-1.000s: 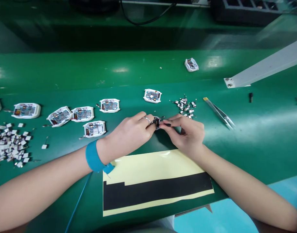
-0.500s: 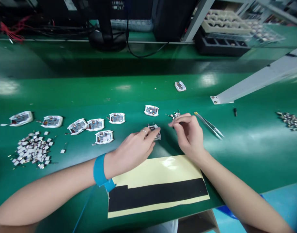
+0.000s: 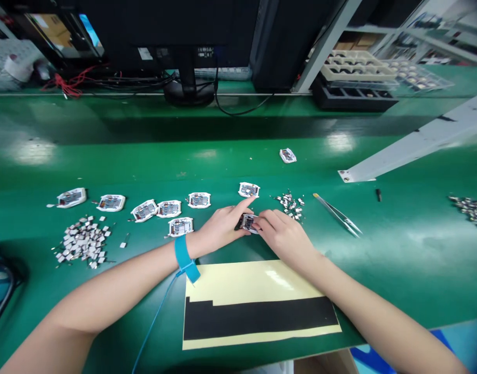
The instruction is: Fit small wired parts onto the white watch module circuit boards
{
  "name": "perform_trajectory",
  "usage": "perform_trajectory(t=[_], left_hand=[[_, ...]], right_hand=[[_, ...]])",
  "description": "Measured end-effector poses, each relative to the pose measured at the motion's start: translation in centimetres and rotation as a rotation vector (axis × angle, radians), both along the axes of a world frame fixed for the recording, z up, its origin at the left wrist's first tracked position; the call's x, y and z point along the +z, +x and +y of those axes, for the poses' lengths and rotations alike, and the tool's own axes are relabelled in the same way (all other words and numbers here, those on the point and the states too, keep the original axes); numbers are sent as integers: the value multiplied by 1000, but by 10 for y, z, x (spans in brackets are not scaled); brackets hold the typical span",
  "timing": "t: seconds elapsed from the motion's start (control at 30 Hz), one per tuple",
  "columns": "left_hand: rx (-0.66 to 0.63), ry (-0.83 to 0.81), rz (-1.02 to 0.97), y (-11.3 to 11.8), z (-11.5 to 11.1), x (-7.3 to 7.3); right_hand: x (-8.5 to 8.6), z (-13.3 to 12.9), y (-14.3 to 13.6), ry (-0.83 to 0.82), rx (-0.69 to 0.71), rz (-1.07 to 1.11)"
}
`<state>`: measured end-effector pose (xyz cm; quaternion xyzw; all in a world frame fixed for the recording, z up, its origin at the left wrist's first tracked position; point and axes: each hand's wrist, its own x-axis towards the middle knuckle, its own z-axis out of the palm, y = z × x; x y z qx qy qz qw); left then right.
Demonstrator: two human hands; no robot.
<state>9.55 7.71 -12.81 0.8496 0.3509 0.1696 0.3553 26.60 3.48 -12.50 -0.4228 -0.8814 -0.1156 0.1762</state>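
Left hand (image 3: 222, 227) and right hand (image 3: 281, 234) pinch the small module (image 3: 248, 222) from both sides, steadying it on the desk (image 3: 397, 249) mid-width; loose parts (image 3: 290, 203) lie just beyond; tweezers (image 3: 337, 214) lie toward the right edge.

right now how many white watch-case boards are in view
9: six left of the hands, one in the left hand and right hand, one behind them, one farther back.

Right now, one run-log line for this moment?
left hand: fingers on small module | right hand: fingers on same module | tweezers: untouched on green mat
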Motion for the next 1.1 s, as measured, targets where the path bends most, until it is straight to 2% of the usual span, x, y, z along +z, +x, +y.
perform_trajectory(t=[0.2,0.37,0.53,0.8,0.93,1.1], left_hand=[[10,-149,-122,-2,-3,7],[18,-211,-153,-2,-5,8],[28,-197,-191,-1,-10,8],[148,-126,-281,1,-20,13],[163,-170,-372,1,-23,16],[180,-240,-462,-1,-25,13]], right_hand=[[8,0,2,64,59,-7],[5,0,3,96,90,42],[2,1,0,46,61,188],[9,-7,-2,25,7,284],[10,-4,-5,-34,-43,419],[7,3,-6,-130,-56,554]])
